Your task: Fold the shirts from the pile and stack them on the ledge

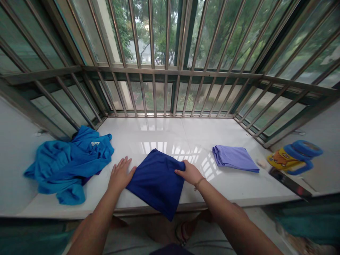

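Observation:
A dark blue folded garment (pixel 158 180) lies in front of me on the white sill, its near corner hanging over the front edge. My right hand (pixel 190 173) pinches its right corner between thumb and fingers. At the garment's left edge, my left hand (pixel 121 174) rests flat on the sill with fingers spread, the thumb touching the cloth. To the left sits a crumpled heap of bright blue clothing (pixel 77 159) with a small white logo. A lilac folded cloth (pixel 236 158) lies flat to the right.
A yellow and blue cartoon mug (pixel 289 157) stands at the far right beside a dark flat box (pixel 289 182). Metal window bars (pixel 167 72) enclose the back and both sides of the sill (pixel 170 127). My legs are below the front edge.

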`<control>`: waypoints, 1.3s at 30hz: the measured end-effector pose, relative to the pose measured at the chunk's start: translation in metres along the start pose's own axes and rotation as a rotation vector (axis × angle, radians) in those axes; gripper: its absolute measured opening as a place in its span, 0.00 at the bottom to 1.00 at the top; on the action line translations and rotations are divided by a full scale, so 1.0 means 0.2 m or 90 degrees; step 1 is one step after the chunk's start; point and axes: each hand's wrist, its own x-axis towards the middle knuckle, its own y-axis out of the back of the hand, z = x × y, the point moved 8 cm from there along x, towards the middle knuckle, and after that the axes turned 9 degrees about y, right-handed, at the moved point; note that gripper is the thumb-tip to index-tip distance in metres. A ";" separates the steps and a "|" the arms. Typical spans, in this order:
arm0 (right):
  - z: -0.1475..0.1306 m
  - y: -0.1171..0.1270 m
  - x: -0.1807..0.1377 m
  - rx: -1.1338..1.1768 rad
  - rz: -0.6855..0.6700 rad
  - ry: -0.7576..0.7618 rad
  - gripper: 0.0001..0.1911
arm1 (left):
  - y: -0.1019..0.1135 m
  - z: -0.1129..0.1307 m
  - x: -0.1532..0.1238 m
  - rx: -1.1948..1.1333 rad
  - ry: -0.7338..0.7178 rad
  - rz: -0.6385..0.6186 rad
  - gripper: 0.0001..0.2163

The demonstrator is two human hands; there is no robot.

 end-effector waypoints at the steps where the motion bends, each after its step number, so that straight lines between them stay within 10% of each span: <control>1: -0.02 -0.01 0.02 0.007 0.012 0.001 0.22 | 0.00 -0.01 0.00 -0.010 0.004 -0.005 0.28; 6: -0.02 0.18 0.14 0.035 0.057 0.005 0.17 | 0.01 -0.02 0.01 -0.042 0.001 -0.006 0.26; 14: 0.13 0.91 0.08 0.022 0.151 0.103 0.31 | 0.02 0.00 -0.01 -0.029 -0.007 0.011 0.25; 22: 0.54 1.54 -0.05 0.163 0.152 -0.031 0.38 | 0.02 0.00 -0.01 -0.003 -0.009 0.012 0.25; 28: 0.76 1.97 -0.14 -0.173 0.375 -0.239 0.33 | 0.01 -0.01 0.00 -0.005 -0.010 0.026 0.25; 32: 0.71 1.79 -0.11 -0.349 0.419 -0.193 0.32 | 0.00 -0.01 0.00 -0.010 -0.013 0.026 0.25; 39: 0.73 0.92 -0.05 -0.442 0.213 -0.102 0.37 | 0.04 0.02 -0.02 -0.013 -0.005 0.019 0.24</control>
